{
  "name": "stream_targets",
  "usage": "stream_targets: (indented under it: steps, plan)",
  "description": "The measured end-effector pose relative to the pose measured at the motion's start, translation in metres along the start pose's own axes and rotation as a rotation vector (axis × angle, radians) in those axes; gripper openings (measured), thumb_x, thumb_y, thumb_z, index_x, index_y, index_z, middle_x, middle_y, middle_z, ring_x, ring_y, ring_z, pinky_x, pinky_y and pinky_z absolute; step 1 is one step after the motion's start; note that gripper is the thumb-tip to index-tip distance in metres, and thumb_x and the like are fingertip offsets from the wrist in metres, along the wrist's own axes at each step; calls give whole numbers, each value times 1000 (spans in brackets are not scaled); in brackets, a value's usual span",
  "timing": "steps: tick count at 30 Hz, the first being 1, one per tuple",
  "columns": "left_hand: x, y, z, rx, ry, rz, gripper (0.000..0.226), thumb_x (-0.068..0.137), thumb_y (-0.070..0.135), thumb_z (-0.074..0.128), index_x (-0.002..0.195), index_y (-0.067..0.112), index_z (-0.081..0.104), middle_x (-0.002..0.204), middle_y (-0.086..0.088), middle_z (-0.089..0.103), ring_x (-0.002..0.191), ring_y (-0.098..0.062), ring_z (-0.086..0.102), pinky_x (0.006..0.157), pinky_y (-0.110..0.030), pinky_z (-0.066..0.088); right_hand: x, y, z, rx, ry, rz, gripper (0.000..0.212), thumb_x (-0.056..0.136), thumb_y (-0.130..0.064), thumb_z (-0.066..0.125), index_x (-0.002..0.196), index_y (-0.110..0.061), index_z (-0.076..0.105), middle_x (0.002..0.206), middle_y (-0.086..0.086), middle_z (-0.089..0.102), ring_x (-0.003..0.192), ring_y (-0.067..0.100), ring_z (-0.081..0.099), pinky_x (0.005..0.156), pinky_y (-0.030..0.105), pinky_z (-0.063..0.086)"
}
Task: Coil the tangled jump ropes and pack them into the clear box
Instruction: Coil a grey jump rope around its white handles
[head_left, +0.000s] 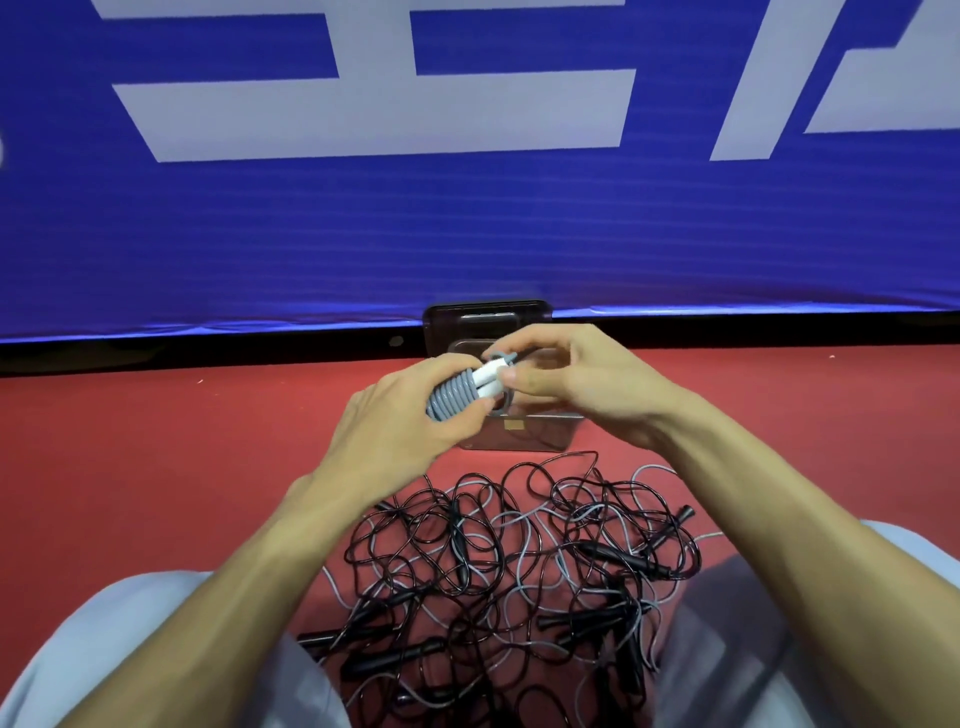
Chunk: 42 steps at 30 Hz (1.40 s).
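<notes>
Nearest, between the knees on the red floor (156, 441), a tangled heap of jump ropes (498, 561) was seen, thin black and grey cords looped through one another with dark handles buried among them. The cords were judged light, limp and springy, likely to snag if pulled; each would best be taken by a handle and drawn out slowly.

Above the heap, a grey rope coil (454, 395) was held, wound in close turns round its two white handles (488, 376). The left hand (400, 415) was curled round the coil. The last loop at the handle ends was pinched by the thumb and fingers of the right hand (566, 379). The turns were judged apt to spring loose unless kept squeezed.

Just beyond the hands, the clear box (524, 436) was seen on the floor, with what seemed its lid (485, 314) raised against a blue banner (467, 234). Its inside was mostly hidden, so its contents could not be told.
</notes>
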<state>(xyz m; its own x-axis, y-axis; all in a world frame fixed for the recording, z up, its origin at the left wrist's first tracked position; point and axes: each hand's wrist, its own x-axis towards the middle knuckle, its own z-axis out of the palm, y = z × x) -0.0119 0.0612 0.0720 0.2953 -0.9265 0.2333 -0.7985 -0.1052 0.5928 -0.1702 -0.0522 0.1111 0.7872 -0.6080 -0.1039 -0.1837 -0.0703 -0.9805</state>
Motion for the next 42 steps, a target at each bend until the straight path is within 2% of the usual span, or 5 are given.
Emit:
stream_targets:
  steps: [10,14,22,36,42]
  plan:
    - [-2,-5,8,393,152,282,42,79,55,54,113,34,67,81,13,66,63,-15,62,46,-19,23,13,16,10,-116,204,161,25,94,-15,61,72,-6,57,73,15,61,59,23,63,68,33,54]
    - [-1,-4,14,391,-1,125,30,86,53,60,111,38,61,93,13,66,77,-18,61,55,-28,33,16,18,3,-415,347,10,25,97,-19,55,73,-17,60,75,2,63,73,22,59,75,40,50]
    - [1,-8,20,234,-64,24,9,89,50,58,90,42,55,70,9,56,62,-12,50,51,-25,32,20,17,3,61,431,-56,25,100,-10,49,76,-8,55,70,6,59,57,16,64,60,26,58]
    - [-26,-43,-5,-429,-254,-472,31,98,31,58,127,26,48,91,0,64,72,-15,59,66,-29,52,50,29,60,475,438,61,17,91,-7,64,75,-1,61,65,9,64,61,18,67,72,33,60]
    - [-30,-97,-20,-532,-386,-777,9,94,14,57,86,11,58,63,-1,58,52,-13,53,48,-23,48,76,56,110,372,328,126,19,94,-5,59,75,-3,61,67,8,58,57,11,61,59,20,58]
